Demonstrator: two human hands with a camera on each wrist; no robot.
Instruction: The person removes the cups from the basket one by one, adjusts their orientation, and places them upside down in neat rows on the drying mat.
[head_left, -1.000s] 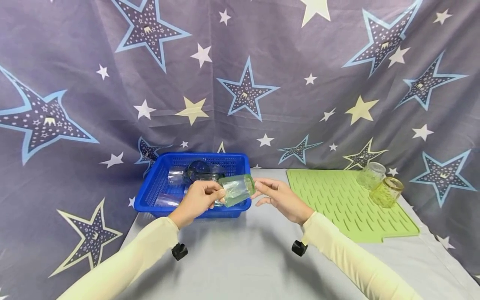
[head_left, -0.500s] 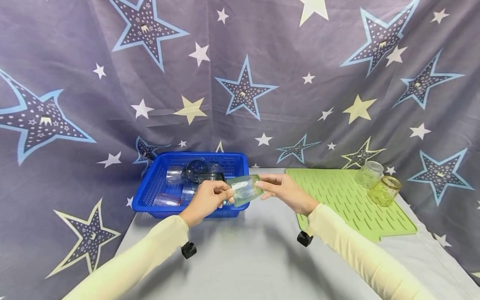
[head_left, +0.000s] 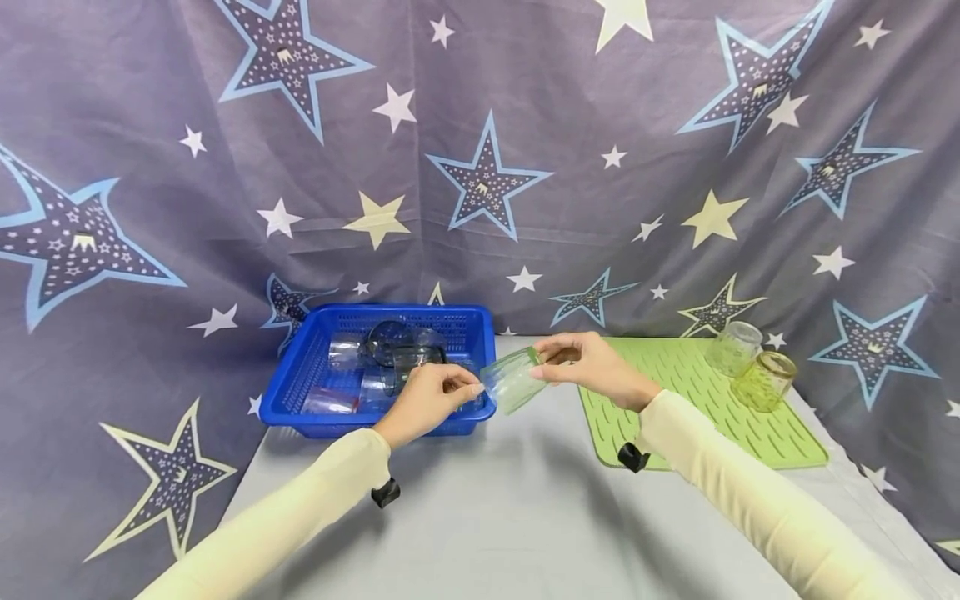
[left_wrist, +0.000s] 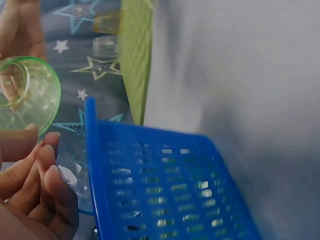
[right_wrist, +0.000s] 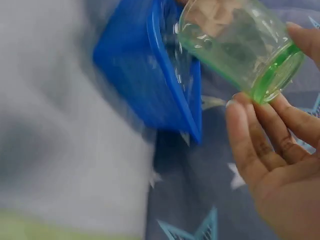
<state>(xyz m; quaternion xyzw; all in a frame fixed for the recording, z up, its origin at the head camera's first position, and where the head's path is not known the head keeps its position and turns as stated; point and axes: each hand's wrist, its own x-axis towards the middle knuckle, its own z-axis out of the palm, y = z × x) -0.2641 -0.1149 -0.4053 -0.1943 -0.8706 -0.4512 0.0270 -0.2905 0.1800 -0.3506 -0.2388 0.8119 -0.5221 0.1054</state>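
Note:
A clear green-tinted drinking glass (head_left: 516, 380) is held tilted above the table, just right of the basket, its mouth towards the left and down. My right hand (head_left: 588, 367) grips it round the thick green base (right_wrist: 275, 72), thumb on one side and fingers on the other. At the opposite end, my left hand (head_left: 431, 396) pinches the rim (left_wrist: 59, 95) between thumb and fingertips, the other fingers curled. Under and behind the left hand stands a blue plastic basket (head_left: 300, 421) holding several glasses, among them a dark one (head_left: 387, 342) and clear ones (head_left: 345, 350).
A green ridged drying mat (head_left: 660, 367) lies on the right of the pale table (head_left: 480, 517). On its far right stand a clear glass (head_left: 733, 348) and a yellow glass (head_left: 763, 382), close together. A star-patterned curtain (head_left: 480, 267) hangs behind the table.
Both hands and the green glass have moved right, away from the basket. The right hand has gone from fingertips at the base to a fuller grip, while the left has slid to the rim's edge.

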